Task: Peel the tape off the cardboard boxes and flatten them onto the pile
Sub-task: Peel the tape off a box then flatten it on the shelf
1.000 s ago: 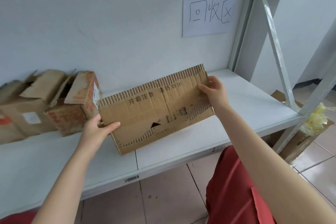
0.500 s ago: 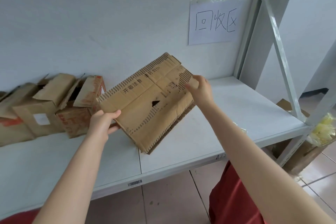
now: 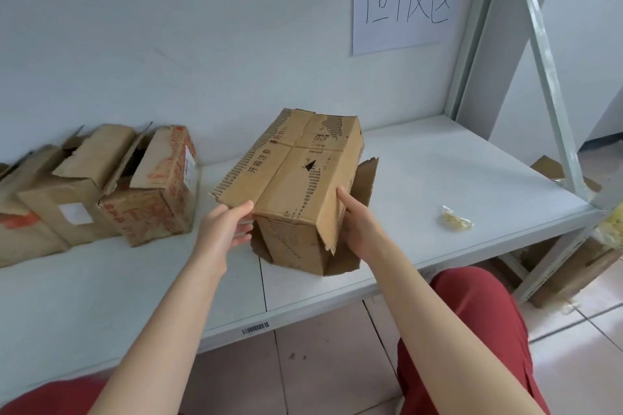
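Note:
A worn brown cardboard box (image 3: 296,185) with black printed characters and torn strips stands on the white shelf (image 3: 438,178), near its front edge, one end turned toward me. My left hand (image 3: 224,229) grips the box's near left corner under a loose flap. My right hand (image 3: 357,226) lies against the box's right side by a hanging flap, fingers straight. A crumpled wad of peeled tape (image 3: 455,221) lies on the shelf to the right.
Several opened cardboard boxes (image 3: 111,185) with orange print stand at the shelf's left. A paper sign (image 3: 404,3) is taped to the wall. A metal shelf upright with a slanted brace (image 3: 539,71) rises at the right. More cardboard (image 3: 573,266) sits on the floor beyond.
The box has been turned from broadside to end-on and set nearer the front edge. My right hand slid from the top far corner down to its right side.

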